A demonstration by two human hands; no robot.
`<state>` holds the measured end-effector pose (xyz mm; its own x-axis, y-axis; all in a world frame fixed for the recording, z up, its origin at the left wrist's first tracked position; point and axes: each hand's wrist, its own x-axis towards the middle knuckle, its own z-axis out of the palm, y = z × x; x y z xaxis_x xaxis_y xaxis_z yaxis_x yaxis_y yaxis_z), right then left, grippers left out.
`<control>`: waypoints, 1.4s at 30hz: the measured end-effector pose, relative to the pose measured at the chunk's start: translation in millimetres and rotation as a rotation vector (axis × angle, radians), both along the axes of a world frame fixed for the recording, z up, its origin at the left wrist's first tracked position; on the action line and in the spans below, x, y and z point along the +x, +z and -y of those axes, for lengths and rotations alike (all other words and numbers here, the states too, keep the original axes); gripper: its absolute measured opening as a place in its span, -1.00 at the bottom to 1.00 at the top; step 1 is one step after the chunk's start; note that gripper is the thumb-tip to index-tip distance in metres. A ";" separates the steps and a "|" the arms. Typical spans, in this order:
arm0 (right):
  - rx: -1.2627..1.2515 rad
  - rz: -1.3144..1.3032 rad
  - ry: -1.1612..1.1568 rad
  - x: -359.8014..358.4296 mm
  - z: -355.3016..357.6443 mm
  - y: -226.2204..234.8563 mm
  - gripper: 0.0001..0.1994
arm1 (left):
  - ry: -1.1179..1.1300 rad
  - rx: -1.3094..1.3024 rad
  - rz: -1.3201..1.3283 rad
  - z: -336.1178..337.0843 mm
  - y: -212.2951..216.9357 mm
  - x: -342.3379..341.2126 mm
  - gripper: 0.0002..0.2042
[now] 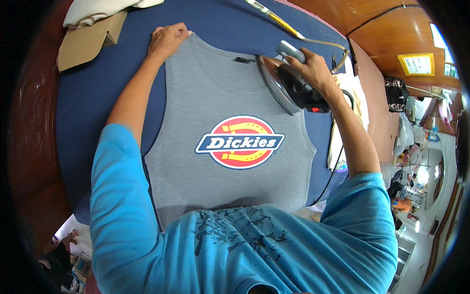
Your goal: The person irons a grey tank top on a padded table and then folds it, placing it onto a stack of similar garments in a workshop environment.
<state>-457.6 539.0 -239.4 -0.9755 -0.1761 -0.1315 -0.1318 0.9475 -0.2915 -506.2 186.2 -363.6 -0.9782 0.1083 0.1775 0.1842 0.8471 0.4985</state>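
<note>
A person in a bright blue T-shirt [235, 255] leans over a padded table covered in dark blue cloth [83, 112], seen from a head-worn camera looking down. A grey sleeveless top [215, 191] lies flat and face up across the cloth, its hem nearest the body and its neckline farthest away, so the whole front is open to the iron. A round red, yellow and blue badge [240, 142] sits in the middle of the chest.

The left hand [167, 40] reaches to the far left shoulder strap and rests there with fingers curled down on the fabric, apparently pinning it so the top stays taut and does not slide. The right hand [313, 68] is closed around the handle of an iron [289, 83], which is tipped up on edge at the top's right shoulder, its shiny soleplate turned toward the garment rather than flat on it. A red light or switch shows at the iron's heel, near the wrist. The tilt suggests the iron is between strokes, though whether its edge touches the cloth cannot be told.

A pale hose and cord [318, 43] run from the iron up and away over the far edge, kept off the work. A tan cardboard piece [85, 41] and some pale folded fabric [98, 10] lie at the far left corner. More pale cloth [355, 98] hangs just right of the iron, and a cluttered workroom [416, 147] stretches beyond.
</note>
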 end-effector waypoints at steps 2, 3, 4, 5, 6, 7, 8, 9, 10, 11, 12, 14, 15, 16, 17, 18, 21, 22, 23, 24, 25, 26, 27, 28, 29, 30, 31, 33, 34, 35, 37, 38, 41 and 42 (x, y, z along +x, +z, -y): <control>0.033 -0.002 0.072 -9.0 9.9 -1.9 -0.47 | 0.001 0.009 -0.016 -0.3 -1.4 -0.7 -0.71; 0.013 -0.019 0.107 -12.7 17.4 -0.4 -0.47 | 0.007 0.012 -0.026 0.0 -1.8 0.1 -0.71; -0.007 -0.038 0.138 -14.7 22.6 0.1 -0.47 | 0.009 0.014 -0.038 0.4 -1.3 0.8 -0.71; -0.025 -0.033 0.122 -19.7 25.0 -3.6 -0.47 | 0.010 0.020 -0.008 0.9 -1.8 0.7 -0.71; -0.043 -0.037 0.107 -27.1 27.0 -4.7 -0.47 | 0.011 0.024 0.014 2.1 -0.4 -1.9 -0.72; -0.061 -0.042 0.091 -29.2 26.2 -4.0 -0.47 | 0.011 0.028 0.036 2.0 0.6 -4.3 -0.72; -0.051 -0.036 0.070 -25.9 22.5 -2.6 -0.47 | 0.006 0.020 0.010 0.1 0.0 -4.4 -0.72; -0.045 -0.026 0.060 -23.8 22.9 -2.7 -0.47 | 0.013 0.009 -0.012 1.0 -1.2 -0.9 -0.72; -0.038 -0.017 0.050 -21.1 21.9 -3.0 -0.47 | 0.020 -0.001 -0.035 2.3 -0.9 -0.2 -0.71; -0.018 -0.084 0.069 -17.0 14.1 -3.0 -0.48 | 0.021 -0.007 -0.028 4.2 1.3 -2.8 -0.71; -0.025 -0.088 0.034 -13.4 2.9 -4.8 -0.48 | 0.016 -0.007 -0.007 1.4 -0.1 -1.4 -0.71; -0.038 -0.097 -0.034 -8.3 -14.9 -7.6 -0.48 | 0.013 -0.010 0.013 -0.5 0.4 -1.3 -0.71; -0.068 -0.088 -0.117 -12.5 -19.0 0.3 -0.46 | 0.014 -0.007 0.004 -1.2 7.0 -3.7 -0.71; -0.022 -0.116 -0.096 -17.8 -33.7 -5.2 -0.44 | 0.015 -0.003 -0.005 -1.0 10.1 -5.9 -0.71; -0.010 -0.106 -0.107 -9.1 -46.0 -4.1 -0.44 | -0.025 -0.025 -0.043 1.3 -3.6 -6.4 -0.71; -0.002 -0.093 -0.108 -0.2 -51.6 -2.4 -0.44 | -0.013 -0.011 -0.043 1.8 -4.6 -5.7 -0.71; -0.039 -0.007 -0.196 14.5 -58.0 2.6 -0.46 | 0.012 0.012 -0.036 0.9 -6.1 -2.5 -0.71; -0.040 0.020 -0.215 18.8 -61.2 1.2 -0.47 | 0.012 0.006 -0.028 0.8 -3.5 -2.5 -0.71; -0.062 0.018 -0.243 18.5 -65.7 -4.7 -0.49 | 0.013 -0.001 -0.019 0.4 -2.9 -1.1 -0.71; -0.031 -0.021 -0.238 16.6 -68.6 -8.4 -0.48 | 0.010 -0.004 -0.023 -2.1 -3.0 -1.7 -0.71; -0.004 -0.061 -0.232 11.9 -67.3 -12.8 -0.46 | 0.008 -0.011 -0.029 -2.3 -2.0 -1.7 -0.71; 0.025 -0.100 -0.227 5.1 -65.7 -16.8 -0.45 | 0.005 -0.017 -0.034 -2.5 -2.1 -2.3 -0.71; 0.004 -0.122 -0.224 -7.4 -64.1 -20.4 -0.44 | 0.005 -0.030 -0.047 -1.4 -2.8 -3.4 -0.71; -0.015 -0.145 -0.225 -22.6 -63.5 -22.8 -0.44 | 0.000 -0.043 -0.060 -1.0 -5.1 -5.8 -0.70; -0.021 -0.122 -0.240 -38.8 -63.1 -21.9 -0.46 | -0.003 -0.059 -0.073 -0.1 -7.5 -7.2 -0.70; -0.026 -0.100 -0.258 -53.6 -64.0 -20.8 -0.47 | -0.003 -0.063 -0.070 0.6 -9.4 -8.2 -0.69; -0.030 -0.100 -0.279 -68.5 -66.7 -22.4 -0.48 | -0.008 -0.067 -0.070 1.3 -10.1 -10.8 -0.69; -0.047 -0.112 -0.314 -82.6 -67.2 -25.2 -0.50 | 0.001 -0.070 -0.043 4.3 -9.2 -13.7 -0.69; -0.056 -0.121 -0.329 -81.2 -62.8 -24.4 -0.50 | 0.013 -0.065 -0.011 7.1 -9.6 -13.0 -0.69; -0.080 -0.116 -0.320 -72.5 -63.1 -24.9 -0.49 | 0.025 -0.060 0.020 7.4 -8.6 -17.2 -0.69; -0.126 -0.126 -0.169 -41.8 -64.5 -26.9 -0.50 | 0.022 -0.093 0.115 5.6 -0.2 -21.6 -0.68; -0.177 -0.132 -0.072 -9.8 -65.6 -18.8 -0.51 | 0.027 -0.102 0.166 5.3 2.0 -20.5 -0.68; -0.123 0.128 -0.014 71.4 -75.4 9.5 -0.58 | 0.047 -0.180 0.169 -0.4 10.8 -16.9 -0.71; -0.119 0.182 -0.010 94.0 -79.9 17.7 -0.57 | 0.063 -0.166 0.170 -1.6 13.0 -12.4 -0.71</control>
<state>-363.7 619.0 -221.6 -0.9393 -0.1911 -0.2849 -0.0572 0.9061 -0.4192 -518.6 187.9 -350.6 -0.9982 0.0599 -0.0054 0.0536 0.9271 0.3709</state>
